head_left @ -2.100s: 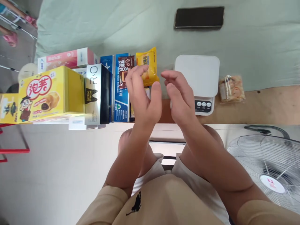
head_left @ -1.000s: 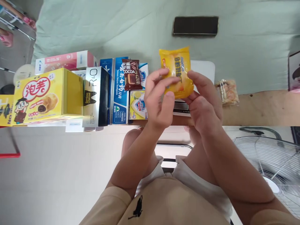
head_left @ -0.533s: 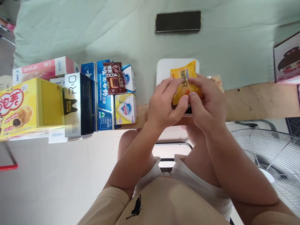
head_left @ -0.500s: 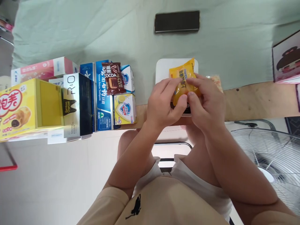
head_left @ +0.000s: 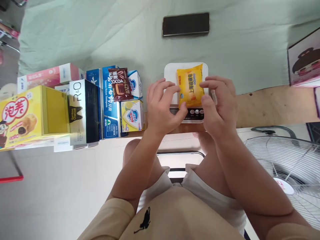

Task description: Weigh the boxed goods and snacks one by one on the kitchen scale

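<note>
A yellow soap packet (head_left: pixel 190 86) lies flat on a white digital scale (head_left: pixel 171 71), with its printed face up. On the packet's left side is my left hand (head_left: pixel 161 108), fingers apart, its index fingertip and thumb close to the packet's edge. My right hand (head_left: pixel 221 105) is at the right edge, also with fingers apart; its thumb and index fingertip are right beside the packet, and I cannot tell whether they touch it. The scale's black button strip (head_left: pixel 196 112) shows partly between my hands, and its left end is hidden by my left thumb.
At left stand a yellow snack box (head_left: pixel 25 116), a black-and-white box (head_left: pixel 83 113), a blue toothpaste box (head_left: pixel 110 116) and two soap boxes, with a brown cocoa packet (head_left: pixel 120 85) on top. A phone (head_left: pixel 185 25) lies behind the scale. A fan (head_left: pixel 285 173) stands at lower right.
Both hands have spread apart from the soap packet, the left one moving left. The packet, earlier tilted between my fingers, now lies flat on the scale, and the button strip shows more.
</note>
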The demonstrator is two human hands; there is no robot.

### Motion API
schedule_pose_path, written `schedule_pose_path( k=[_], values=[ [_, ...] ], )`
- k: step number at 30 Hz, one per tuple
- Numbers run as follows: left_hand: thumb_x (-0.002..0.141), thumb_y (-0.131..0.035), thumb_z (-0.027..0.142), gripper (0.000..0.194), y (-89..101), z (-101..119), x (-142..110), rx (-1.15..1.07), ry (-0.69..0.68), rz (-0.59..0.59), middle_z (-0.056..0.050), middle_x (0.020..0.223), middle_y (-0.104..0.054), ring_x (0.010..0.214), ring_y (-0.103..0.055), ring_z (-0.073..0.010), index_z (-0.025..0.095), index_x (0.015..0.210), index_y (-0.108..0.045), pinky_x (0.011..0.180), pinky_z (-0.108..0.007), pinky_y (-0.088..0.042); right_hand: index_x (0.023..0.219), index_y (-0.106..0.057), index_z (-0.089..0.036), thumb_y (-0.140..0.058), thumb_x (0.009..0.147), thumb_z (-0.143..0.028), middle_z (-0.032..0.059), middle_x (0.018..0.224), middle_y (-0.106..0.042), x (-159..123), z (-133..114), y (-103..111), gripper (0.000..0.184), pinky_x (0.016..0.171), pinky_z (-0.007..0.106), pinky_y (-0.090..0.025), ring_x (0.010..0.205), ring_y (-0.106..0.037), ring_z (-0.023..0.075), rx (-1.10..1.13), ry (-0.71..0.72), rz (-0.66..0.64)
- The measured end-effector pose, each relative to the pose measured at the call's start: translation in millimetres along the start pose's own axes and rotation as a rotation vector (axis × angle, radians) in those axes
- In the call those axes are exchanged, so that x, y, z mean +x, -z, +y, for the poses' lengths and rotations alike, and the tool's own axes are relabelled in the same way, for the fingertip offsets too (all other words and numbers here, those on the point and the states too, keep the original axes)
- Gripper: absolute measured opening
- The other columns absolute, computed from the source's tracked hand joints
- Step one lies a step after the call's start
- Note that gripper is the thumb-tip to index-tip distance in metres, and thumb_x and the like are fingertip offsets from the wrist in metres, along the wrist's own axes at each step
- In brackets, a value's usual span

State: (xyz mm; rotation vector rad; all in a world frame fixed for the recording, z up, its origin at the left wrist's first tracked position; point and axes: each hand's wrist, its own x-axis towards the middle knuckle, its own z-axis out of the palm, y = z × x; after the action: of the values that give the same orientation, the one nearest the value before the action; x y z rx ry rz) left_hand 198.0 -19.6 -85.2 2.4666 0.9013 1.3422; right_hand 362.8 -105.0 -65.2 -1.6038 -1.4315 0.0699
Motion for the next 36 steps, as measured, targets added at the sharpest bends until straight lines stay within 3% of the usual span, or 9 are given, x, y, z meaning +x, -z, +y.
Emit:
schedule_pose_path(
  k=[6, 12, 16, 22, 30, 33, 36],
  values=[
    [0.097, -0.059, 0.037, 0.023, 6.9, -9, 2, -0.039, 0.009, 0.011, -0.010, 0.112, -0.071, 0.114, -0.068, -0.0274, 0.023, 0.115, -0.060, 0.102, -0.046, -0.056, 0.119, -0.067, -0.028, -0.052, 0.101, -0.031, 0.0063, 0.125, -0.073, 1, -1, -1, 0.024, 0.115, 0.056, -0.053, 0.125, -0.067, 0.0257, 0.076, 0.006, 0.043],
    [0.095, -0.056, 0.044, 0.028, 0.2, -6, -3, -0.038, 0.035, -0.060, -0.010, 0.115, -0.072, 0.120, -0.068, -0.0299, 0.026, 0.115, -0.062, 0.108, -0.050, -0.054, 0.119, -0.066, -0.029, -0.048, 0.103, -0.034, 0.0061, 0.122, -0.072, 1, -3, -1, 0.025, 0.113, 0.056, -0.055, 0.124, -0.068, 0.0267, 0.040, -0.014, 0.044],
    [0.095, -0.056, 0.047, 0.028, -5.3, -7, -5, -0.083, 0.097, -0.046, -0.010, 0.112, -0.074, 0.121, -0.067, -0.0322, 0.027, 0.113, -0.064, 0.112, -0.055, -0.049, 0.120, -0.064, -0.030, -0.045, 0.103, -0.035, 0.0069, 0.123, -0.071, 2, -5, -1, 0.026, 0.116, 0.059, -0.052, 0.125, -0.067, 0.0283, 0.043, -0.054, 0.018],
    [0.099, -0.049, 0.056, 0.034, -6.2, -7, -9, -0.080, 0.190, -0.069, -0.009, 0.106, -0.079, 0.128, -0.065, -0.0371, 0.028, 0.104, -0.069, 0.119, -0.064, -0.040, 0.122, -0.064, -0.028, -0.057, 0.094, -0.032, 0.0082, 0.125, -0.074, 2, -1, -3, 0.029, 0.111, 0.058, -0.056, 0.124, -0.068, 0.0293, 0.010, -0.133, -0.027],
    [0.103, -0.039, 0.058, 0.046, -8.1, 1, -10, -0.034, 0.140, -0.050, -0.006, 0.090, -0.081, 0.123, -0.071, -0.0349, 0.026, 0.100, -0.072, 0.118, -0.064, -0.042, 0.127, -0.063, -0.029, -0.062, 0.091, -0.030, 0.0087, 0.134, -0.074, -6, 3, -18, 0.037, 0.125, 0.065, -0.043, 0.146, -0.057, 0.0351, 0.024, -0.136, -0.120],
    [0.104, -0.036, 0.058, 0.050, -4.6, 5, -11, -0.076, 0.155, -0.056, -0.008, 0.097, -0.083, 0.128, -0.069, -0.0345, 0.025, 0.105, -0.074, 0.124, -0.064, -0.036, 0.129, -0.062, -0.027, -0.060, 0.092, -0.031, 0.0094, 0.135, -0.074, -6, -3, -19, 0.037, 0.120, 0.060, -0.051, 0.141, -0.062, 0.0326, 0.039, -0.114, -0.114],
    [0.105, -0.037, 0.055, 0.051, 0.8, 12, -10, -0.143, 0.115, -0.080, -0.011, 0.123, -0.082, 0.135, -0.067, -0.0325, 0.023, 0.124, -0.071, 0.127, -0.058, -0.033, 0.127, -0.062, -0.028, -0.056, 0.096, -0.033, 0.0102, 0.136, -0.074, -3, -10, -15, 0.032, 0.111, 0.055, -0.059, 0.136, -0.067, 0.0293, 0.084, -0.075, -0.027]
  ],
)
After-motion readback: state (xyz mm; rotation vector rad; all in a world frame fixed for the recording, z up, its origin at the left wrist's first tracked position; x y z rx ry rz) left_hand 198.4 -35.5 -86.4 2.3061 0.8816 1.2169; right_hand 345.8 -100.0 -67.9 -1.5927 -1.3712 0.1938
